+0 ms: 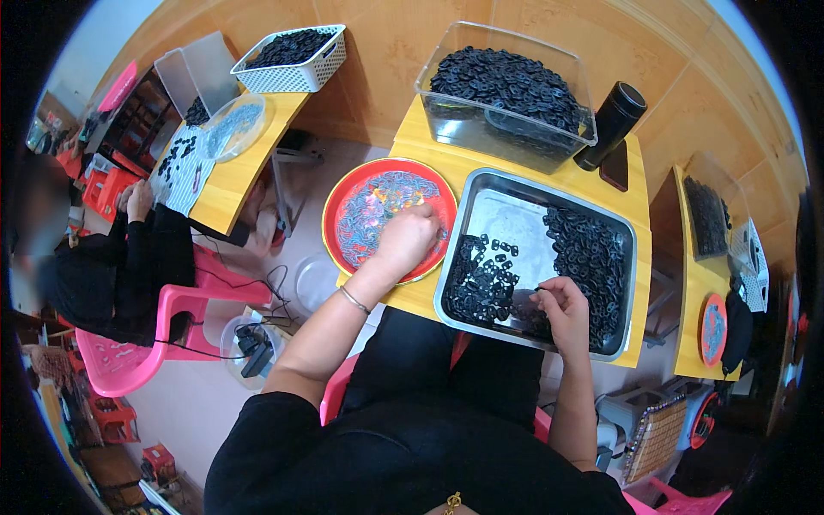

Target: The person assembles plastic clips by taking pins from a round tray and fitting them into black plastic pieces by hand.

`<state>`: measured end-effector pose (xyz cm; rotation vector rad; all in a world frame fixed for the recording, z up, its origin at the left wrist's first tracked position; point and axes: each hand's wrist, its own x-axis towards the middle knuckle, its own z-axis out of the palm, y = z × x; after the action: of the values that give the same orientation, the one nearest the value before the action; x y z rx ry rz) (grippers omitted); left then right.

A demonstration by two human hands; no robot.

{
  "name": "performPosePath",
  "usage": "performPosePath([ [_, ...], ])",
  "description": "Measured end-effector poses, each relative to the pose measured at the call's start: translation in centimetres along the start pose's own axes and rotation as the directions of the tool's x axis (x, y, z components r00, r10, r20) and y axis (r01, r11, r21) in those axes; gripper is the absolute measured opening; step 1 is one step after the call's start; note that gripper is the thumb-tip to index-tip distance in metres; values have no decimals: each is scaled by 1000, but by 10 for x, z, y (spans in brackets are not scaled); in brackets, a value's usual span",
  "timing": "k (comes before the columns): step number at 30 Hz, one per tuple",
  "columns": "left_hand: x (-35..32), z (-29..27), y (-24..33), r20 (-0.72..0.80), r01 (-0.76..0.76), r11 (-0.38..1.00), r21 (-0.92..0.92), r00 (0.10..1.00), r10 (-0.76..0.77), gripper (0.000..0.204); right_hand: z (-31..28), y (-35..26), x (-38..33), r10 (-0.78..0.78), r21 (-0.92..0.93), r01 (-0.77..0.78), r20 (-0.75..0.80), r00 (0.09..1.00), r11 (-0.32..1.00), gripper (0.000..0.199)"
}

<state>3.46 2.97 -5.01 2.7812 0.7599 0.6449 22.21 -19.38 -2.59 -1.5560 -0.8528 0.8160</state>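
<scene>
My left hand (pixel 407 239) reaches into a round red basin (pixel 331 210), its fingers curled together among many thin grey pin-like pieces (pixel 360 230); whatever it pinches is hidden. Beside the basin stands a rectangular metal tray (pixel 506 210). Over the tray's near side, my right hand (pixel 565 316) pinches a small black piece between thumb and fingertips. Flat black pieces with holes (pixel 592 266) are heaped along the tray's right side. Another group of small black pieces (pixel 472 287) lies on its left, with bare metal between.
Behind the tray, a clear bin (pixel 446 129) full of black pieces stands near a black flask (pixel 616 120) and a phone (pixel 614 167). At the left, a person (pixel 112 257) sits by another table (pixel 227 189). A pink chair (pixel 172 309) and a bucket with cables (pixel 249 343) stand between.
</scene>
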Motion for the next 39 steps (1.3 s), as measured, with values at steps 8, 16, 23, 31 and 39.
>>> performPosePath([
  [8, 0, 0, -8, -52, 57, 998, -37, 997, -59, 10, 0, -4, -1, 24, 125, -21, -20, 1000, 992, 7],
  [16, -8, -18, 36, 324, 396, 214, -893, 895, -305, 6, 12, -12, 0, 70, 236, -71, 15, 997, 969, 8],
  [23, -16, -15, 82, 457, 429, -195, -882, 880, -132, 10, 29, -17, -3, -12, 247, 14, -7, 1000, 969, 18],
  [31, -21, -7, 103, 452, 400, -285, -871, 880, -146, 12, 35, -26, -8, 29, 251, -37, 35, 999, 967, 17],
  [39, -19, -6, 109, 398, 326, -319, -890, 897, -192, 22, 39, -28, -9, -45, 208, 54, -52, 998, 977, 16],
])
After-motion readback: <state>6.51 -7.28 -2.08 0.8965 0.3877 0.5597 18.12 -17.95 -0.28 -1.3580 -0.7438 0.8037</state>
